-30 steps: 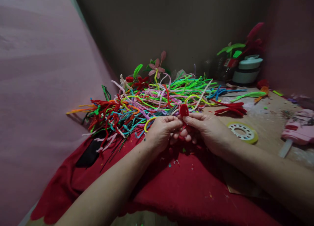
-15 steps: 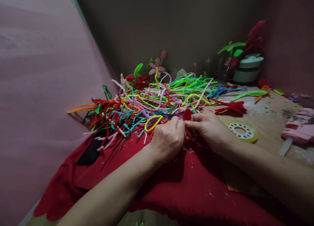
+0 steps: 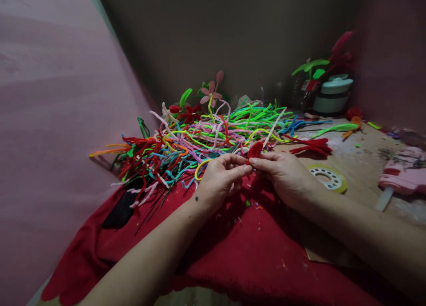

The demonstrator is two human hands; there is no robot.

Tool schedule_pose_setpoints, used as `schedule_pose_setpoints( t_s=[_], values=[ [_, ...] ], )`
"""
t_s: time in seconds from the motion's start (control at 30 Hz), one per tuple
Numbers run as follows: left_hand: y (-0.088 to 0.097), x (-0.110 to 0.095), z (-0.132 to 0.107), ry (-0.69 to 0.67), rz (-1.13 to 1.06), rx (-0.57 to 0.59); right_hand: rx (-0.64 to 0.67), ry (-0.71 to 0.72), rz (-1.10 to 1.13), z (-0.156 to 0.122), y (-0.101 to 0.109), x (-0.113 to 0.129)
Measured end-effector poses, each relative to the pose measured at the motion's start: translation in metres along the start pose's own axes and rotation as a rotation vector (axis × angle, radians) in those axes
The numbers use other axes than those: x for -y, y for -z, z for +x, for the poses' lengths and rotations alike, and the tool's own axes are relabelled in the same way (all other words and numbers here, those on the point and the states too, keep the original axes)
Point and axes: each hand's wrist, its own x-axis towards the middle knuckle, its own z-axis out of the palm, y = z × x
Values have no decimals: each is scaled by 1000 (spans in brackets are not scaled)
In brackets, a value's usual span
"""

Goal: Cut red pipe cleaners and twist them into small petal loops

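Observation:
My right hand (image 3: pixel 288 175) pinches a red pipe-cleaner petal (image 3: pixel 255 151) between thumb and index finger, its rounded end pointing up. On the other side, my left hand (image 3: pixel 221 175) closes its thumb and index finger at the petal's lower end, and the fingertips of both hands nearly meet. Just behind the left hand lie scissors with a yellow handle (image 3: pixel 200 167), mostly covered by it. A large tangled heap of multicoloured pipe cleaners (image 3: pixel 186 139) spreads beyond both hands.
A roll of clear tape (image 3: pixel 339 184) lies right of my right hand, with a pink glue gun (image 3: pixel 402 177) farther right. Red pipe-cleaner pieces (image 3: pixel 313 146) rest near the heap. A lidded jar (image 3: pixel 331 95) stands at the back. Red cloth (image 3: pixel 259 257) covers the front.
My left hand has rolled from a fist with its back up to a pinch with thumb showing. The red petal now tilts to the right, and the scissors are more covered.

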Motion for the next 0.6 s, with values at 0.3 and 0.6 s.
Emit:
schedule_pose_setpoints(
  t_s=[0.3, 0.6],
  values=[
    [-4, -4, -4, -121, 95, -141, -32, 81, -48, -2, -2, 3],
    [0, -2, -2, 46, -51, -100, -51, 113, -266, -2, 0, 12]
  ],
)
